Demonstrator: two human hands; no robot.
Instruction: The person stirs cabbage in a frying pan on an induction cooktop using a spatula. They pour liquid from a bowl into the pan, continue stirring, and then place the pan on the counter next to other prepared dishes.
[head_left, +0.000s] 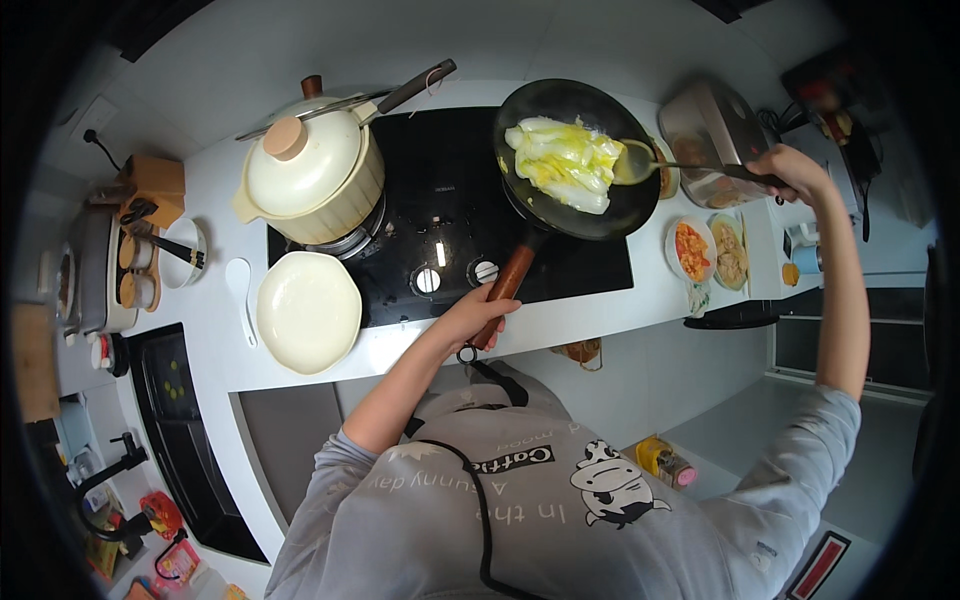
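Note:
My left hand (476, 319) is closed around the brown wooden handle of a dark wok (577, 225) over the right side of a black glass gas hob (442, 187). In the wok lies a heap of pale green and white cabbage leaves (566, 161). My right hand (799, 172) grips the dark handle of a metal ladle or spatula (636, 161), whose head touches the right edge of the leaves. A cream lidded pot (315, 187) stands on the left burner. Before it, on the counter, lies a cream plate (309, 311) with nothing on it.
A white spoon (240, 296) and a white bowl (184, 251) with black-handled utensils are at the left, above a black sink (195, 465). At the right stand a bowl of red-orange food (691, 250), a dish of pale food (727, 251) and a silver appliance (709, 139).

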